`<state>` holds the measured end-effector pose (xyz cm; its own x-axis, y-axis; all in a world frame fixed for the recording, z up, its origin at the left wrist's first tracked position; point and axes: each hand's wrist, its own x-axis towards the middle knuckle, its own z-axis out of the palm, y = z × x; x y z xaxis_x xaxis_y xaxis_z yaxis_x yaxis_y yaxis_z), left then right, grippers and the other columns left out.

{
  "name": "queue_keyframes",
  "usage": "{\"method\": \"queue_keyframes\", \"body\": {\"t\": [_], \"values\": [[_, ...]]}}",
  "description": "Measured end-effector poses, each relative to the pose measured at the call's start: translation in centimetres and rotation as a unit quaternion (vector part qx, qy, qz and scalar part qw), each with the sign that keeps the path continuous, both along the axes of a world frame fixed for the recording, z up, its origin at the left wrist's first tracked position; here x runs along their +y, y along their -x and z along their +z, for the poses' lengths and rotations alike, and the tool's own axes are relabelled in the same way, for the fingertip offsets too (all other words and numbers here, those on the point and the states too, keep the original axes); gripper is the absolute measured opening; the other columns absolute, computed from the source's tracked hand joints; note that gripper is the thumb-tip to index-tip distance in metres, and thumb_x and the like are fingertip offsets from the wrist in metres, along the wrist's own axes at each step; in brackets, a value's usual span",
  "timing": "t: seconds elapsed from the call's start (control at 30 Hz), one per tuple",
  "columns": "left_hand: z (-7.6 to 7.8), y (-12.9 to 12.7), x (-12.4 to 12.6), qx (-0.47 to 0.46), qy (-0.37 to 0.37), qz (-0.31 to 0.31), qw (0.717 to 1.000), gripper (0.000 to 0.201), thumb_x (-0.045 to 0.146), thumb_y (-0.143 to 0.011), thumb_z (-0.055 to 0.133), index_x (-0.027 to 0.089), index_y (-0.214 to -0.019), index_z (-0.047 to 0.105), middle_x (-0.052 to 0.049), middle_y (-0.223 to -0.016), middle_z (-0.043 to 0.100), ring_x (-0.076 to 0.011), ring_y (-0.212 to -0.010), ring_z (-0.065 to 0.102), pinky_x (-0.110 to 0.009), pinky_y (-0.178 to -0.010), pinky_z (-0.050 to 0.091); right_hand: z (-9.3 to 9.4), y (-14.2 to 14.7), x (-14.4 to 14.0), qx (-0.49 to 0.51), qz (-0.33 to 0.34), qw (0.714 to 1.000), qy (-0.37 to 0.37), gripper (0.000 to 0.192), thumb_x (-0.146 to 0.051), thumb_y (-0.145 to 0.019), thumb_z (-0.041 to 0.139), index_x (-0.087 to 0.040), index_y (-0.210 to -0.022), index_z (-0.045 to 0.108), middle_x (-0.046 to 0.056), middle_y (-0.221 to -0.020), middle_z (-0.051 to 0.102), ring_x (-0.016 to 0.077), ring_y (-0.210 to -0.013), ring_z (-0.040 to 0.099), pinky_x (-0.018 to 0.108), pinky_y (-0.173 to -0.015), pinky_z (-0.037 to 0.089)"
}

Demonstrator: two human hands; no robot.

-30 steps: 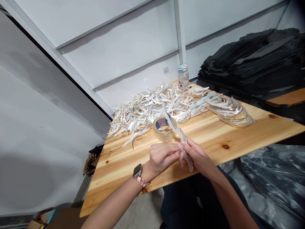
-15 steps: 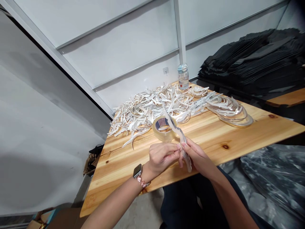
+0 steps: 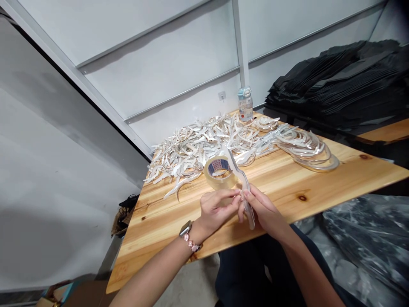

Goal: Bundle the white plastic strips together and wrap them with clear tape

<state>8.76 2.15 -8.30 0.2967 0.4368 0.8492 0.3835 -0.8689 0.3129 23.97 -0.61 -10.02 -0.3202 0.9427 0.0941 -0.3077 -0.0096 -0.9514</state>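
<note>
A thin, curved strip (image 3: 238,171) in white with a shiny silvery edge stands upright between my hands, over the near part of the wooden table (image 3: 172,221). My right hand (image 3: 264,209) grips it near its lower end, thumb on the side toward me. The fingertips of my left hand (image 3: 217,209) are pinched together against the strip's left side; what sits between them is too small to make out. Just behind the strip lies a roll of clear tape (image 3: 220,181), partly covered by it.
A wide heap of similar white curved strips (image 3: 194,145) covers the far side of the table. Looped strips (image 3: 306,149) lie to the right. A water bottle (image 3: 245,104) stands at the back. Dark stacked sheets (image 3: 335,81) and plastic-wrapped bundles (image 3: 367,230) are at the right.
The strip has turned slightly, showing more of its white face, and its top has shifted a little right. My left wrist has rotated slightly, with the fingers still pinched at the strip.
</note>
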Motion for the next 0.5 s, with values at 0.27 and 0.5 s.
{"method": "queue_keyframes", "body": {"t": [0.27, 0.5], "values": [[0.1, 0.6, 0.2, 0.043, -0.016, -0.035, 0.998, 0.028, 0.013, -0.079, 0.072, 0.016, -0.106, 0.066, -0.003, -0.087, 0.076, -0.0109, -0.071, 0.072, -0.018, -0.065, 0.055, -0.1, 0.0, 0.1, -0.033, -0.019, 0.999, 0.005, 0.036, -0.055, -0.096, 0.037, -0.021, -0.095, 0.048, -0.005, -0.054, 0.058, 0.0113, -0.045, 0.045, 0.021, -0.043, 0.036], [0.3, 1.1, 0.2, 0.097, -0.029, -0.057, 0.993, 0.031, 0.014, -0.083, 0.068, 0.019, -0.113, 0.063, -0.004, -0.091, 0.076, -0.0122, -0.076, 0.072, -0.02, -0.069, 0.055, -0.5, -0.1, 0.3, -0.036, -0.003, 0.999, -0.008, 0.038, -0.055, -0.097, 0.036, -0.02, -0.088, 0.048, -0.004, -0.055, 0.059, 0.0116, -0.046, 0.047, 0.022, -0.042, 0.035]]}}
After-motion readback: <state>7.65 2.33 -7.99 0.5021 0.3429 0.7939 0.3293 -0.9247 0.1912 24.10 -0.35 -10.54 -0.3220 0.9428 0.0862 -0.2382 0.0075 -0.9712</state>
